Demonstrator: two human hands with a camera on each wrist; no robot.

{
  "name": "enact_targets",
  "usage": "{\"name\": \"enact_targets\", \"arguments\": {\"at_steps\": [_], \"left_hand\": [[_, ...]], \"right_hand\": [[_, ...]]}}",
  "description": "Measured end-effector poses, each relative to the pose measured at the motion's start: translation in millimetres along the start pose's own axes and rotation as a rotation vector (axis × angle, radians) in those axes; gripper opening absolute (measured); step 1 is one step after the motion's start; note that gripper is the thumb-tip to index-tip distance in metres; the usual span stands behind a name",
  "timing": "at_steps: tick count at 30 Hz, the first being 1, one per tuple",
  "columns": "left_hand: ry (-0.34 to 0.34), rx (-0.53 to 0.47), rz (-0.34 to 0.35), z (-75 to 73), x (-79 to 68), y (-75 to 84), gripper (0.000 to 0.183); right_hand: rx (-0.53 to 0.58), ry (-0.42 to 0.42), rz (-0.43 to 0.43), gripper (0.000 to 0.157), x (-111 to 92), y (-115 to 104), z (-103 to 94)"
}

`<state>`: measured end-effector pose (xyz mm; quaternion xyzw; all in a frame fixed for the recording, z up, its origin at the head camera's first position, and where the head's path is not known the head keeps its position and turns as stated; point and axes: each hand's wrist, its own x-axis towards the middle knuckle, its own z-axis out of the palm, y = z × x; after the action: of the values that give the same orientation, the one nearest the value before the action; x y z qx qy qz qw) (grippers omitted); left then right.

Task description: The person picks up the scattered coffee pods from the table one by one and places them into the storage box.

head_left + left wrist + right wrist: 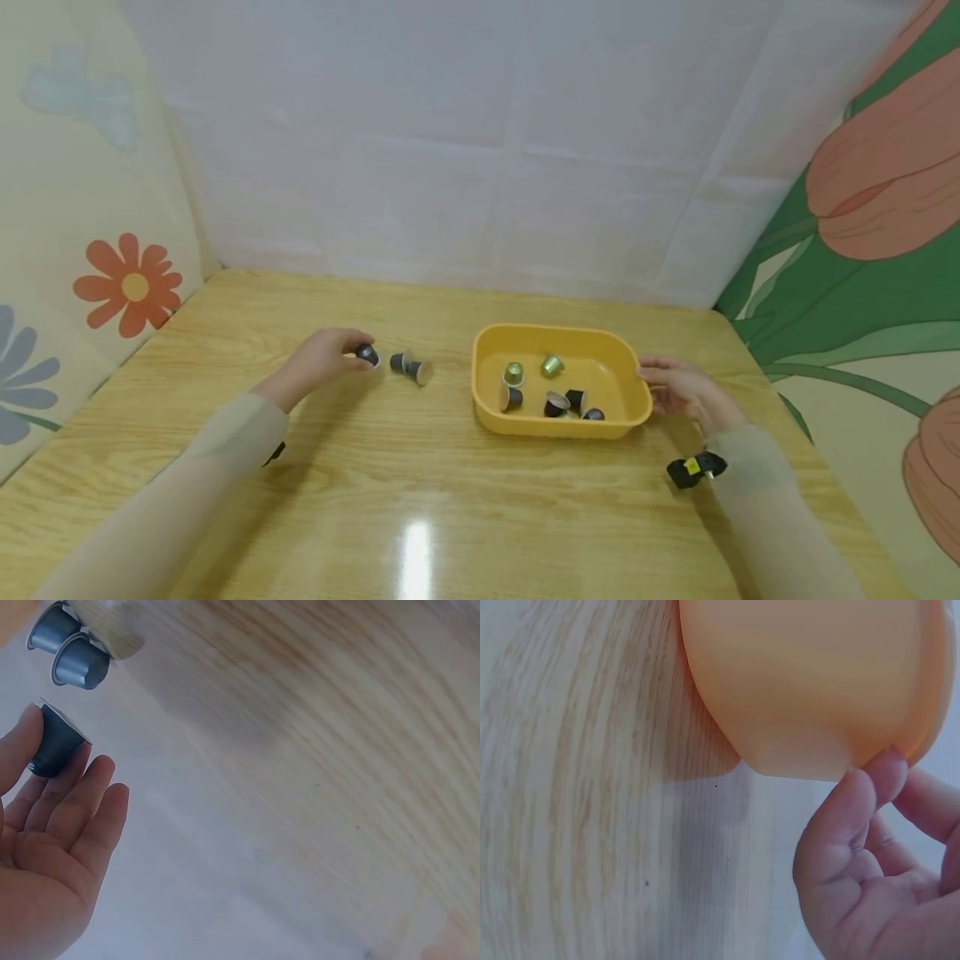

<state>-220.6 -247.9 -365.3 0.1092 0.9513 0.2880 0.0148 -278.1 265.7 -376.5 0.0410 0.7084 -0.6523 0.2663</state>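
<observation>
Between thumb and fingers my left hand (324, 363) pinches a dark coffee capsule (367, 355). The left wrist view shows the same dark capsule (55, 742) tilted, its rim toward the upper right. Two more dark capsules (400, 362) lie touching on the table, just right of that hand. My right hand (686, 389) grips the right end of a yellow plastic tray (555, 428); in the right wrist view the thumb and fingertips of the right hand (877, 862) meet at its rim. Inside the tray lie two green capsules (552, 365) and several dark ones (556, 404).
The wooden table (360, 500) reaches back to a white cloth backdrop (465, 167). Flower-printed panels stand at the left (90, 200) and right (847, 350) edges. A black strap device (696, 469) sits on the right wrist.
</observation>
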Motion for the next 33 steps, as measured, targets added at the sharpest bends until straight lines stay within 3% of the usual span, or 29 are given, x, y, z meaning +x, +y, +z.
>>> {"name": "enact_targets", "arguments": {"at_steps": [9,15,20,24,33], "left_hand": [[-0.024,-0.009,-0.022,-0.3,-5.6,12.0,0.048],[-0.023,-0.016,-0.029,0.9,-8.7,18.1,0.049],[-0.031,-0.062,-0.040,3.6,-10.1,24.4,0.048],[-0.028,-0.064,-0.021,6.4,-9.3,27.4,0.047],[-0.017,-0.035,-0.011,9.9,-12.2,30.6,0.045]], "right_hand": [[-0.027,0.008,0.004,0.030,2.0,1.3,0.0],[-0.014,0.009,0.015,0.025,1.8,-0.4,1.3],[-0.018,0.004,0.020,0.029,1.5,-1.5,-0.2],[-0.009,0.002,0.015,0.026,1.2,-0.8,-1.0],[-0.020,0.002,0.018,0.038,1.1,-2.1,0.6]]}}
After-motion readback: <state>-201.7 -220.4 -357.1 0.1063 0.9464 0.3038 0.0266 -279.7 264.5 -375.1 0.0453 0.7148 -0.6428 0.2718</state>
